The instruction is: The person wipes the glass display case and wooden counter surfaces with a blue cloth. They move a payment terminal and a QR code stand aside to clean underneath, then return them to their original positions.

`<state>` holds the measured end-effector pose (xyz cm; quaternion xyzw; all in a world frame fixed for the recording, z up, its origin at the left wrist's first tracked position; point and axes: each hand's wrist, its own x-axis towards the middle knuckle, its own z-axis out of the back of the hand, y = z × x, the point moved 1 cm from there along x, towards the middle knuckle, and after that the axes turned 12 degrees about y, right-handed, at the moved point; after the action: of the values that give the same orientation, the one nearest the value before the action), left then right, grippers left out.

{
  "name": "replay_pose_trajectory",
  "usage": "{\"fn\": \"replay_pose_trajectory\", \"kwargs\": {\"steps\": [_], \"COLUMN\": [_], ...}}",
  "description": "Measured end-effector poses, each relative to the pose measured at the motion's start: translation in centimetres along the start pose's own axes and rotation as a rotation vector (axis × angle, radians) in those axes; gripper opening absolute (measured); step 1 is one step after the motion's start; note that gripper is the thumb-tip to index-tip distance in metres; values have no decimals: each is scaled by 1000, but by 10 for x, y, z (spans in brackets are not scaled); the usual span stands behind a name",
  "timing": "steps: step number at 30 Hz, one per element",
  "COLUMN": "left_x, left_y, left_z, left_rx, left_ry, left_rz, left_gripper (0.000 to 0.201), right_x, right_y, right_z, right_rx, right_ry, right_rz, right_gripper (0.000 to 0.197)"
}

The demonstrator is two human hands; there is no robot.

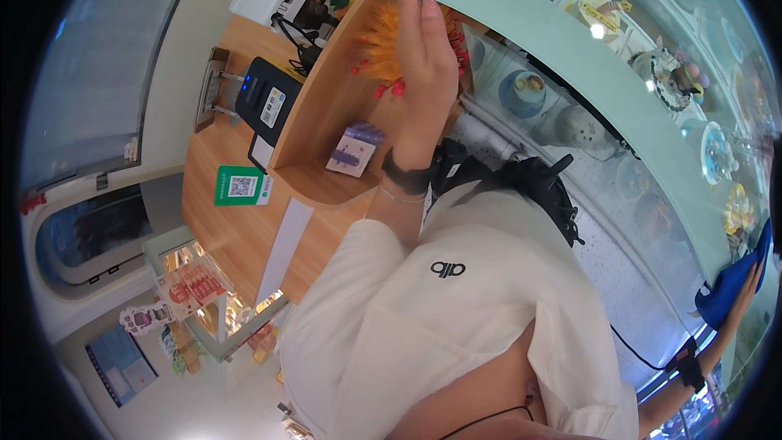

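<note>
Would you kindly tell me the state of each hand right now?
Left hand: open, fingers extended, nothing visible in it.
Right hand: on the blue cloth; whether it grips it cannot be told.

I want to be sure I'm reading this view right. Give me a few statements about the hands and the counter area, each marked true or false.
1. The left hand has its fingers extended. True.
2. The blue cloth is at the left hand. False: it is at the right hand.
3. A green code card is on the wooden counter. True.
4. The foliage by the left hand is blue. False: it is orange, with red berries near it.
5. A dark band is worn on the left wrist. True.
</note>
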<state>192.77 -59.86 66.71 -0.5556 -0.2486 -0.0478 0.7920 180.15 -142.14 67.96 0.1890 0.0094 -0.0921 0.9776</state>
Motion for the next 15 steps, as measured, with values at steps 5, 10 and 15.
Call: {"fn": "replay_pose_trajectory", "kwargs": {"steps": [5, 10, 15], "left_x": [2, 3, 3], "left_y": [2, 11, 21], "left_z": [1, 5, 5], "left_rx": [-19, -20, -8], "left_ry": [52, 97, 13], "left_rz": [-39, -151, -228], "left_gripper": [58, 60, 55], "right_x": [2, 10, 5], "right_y": [34, 154, 327], "right_z": [-13, -47, -82], "right_rx": [20, 10, -63], "right_ry": [11, 19, 14], "right_rz": [14, 138, 348], "right_gripper": [50, 49, 47]}}
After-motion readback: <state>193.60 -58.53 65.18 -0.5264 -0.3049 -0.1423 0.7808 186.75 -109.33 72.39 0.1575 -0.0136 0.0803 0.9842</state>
